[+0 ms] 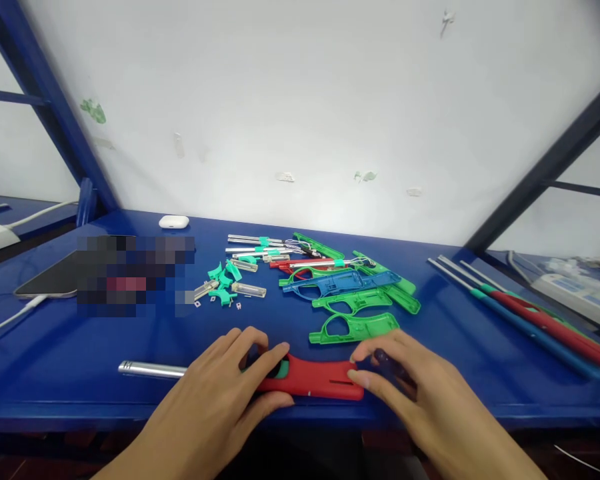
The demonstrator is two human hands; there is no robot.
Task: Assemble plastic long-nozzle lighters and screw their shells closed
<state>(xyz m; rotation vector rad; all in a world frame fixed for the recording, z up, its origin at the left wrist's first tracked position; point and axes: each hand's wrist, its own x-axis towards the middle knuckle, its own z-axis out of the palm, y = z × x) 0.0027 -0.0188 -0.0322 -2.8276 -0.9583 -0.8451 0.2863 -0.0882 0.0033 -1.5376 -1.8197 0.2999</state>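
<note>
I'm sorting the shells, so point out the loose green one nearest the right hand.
It is the frontmost green shell, just beyond the right hand, its ring-shaped end towards the left; the other green shells lie farther back.

Two hands in the action, one left hand [227, 383], one right hand [415, 370], one red lighter [320, 380], one dark-handled tool [394, 369]! Three more lighters [555, 325], one phone [55, 272], one white case [174, 222], one blue shell half [337, 283]; the heap overlaps, so call it at least five green shell halves [380, 325], three clear tanks [250, 290], four teal pieces [224, 297]
</note>
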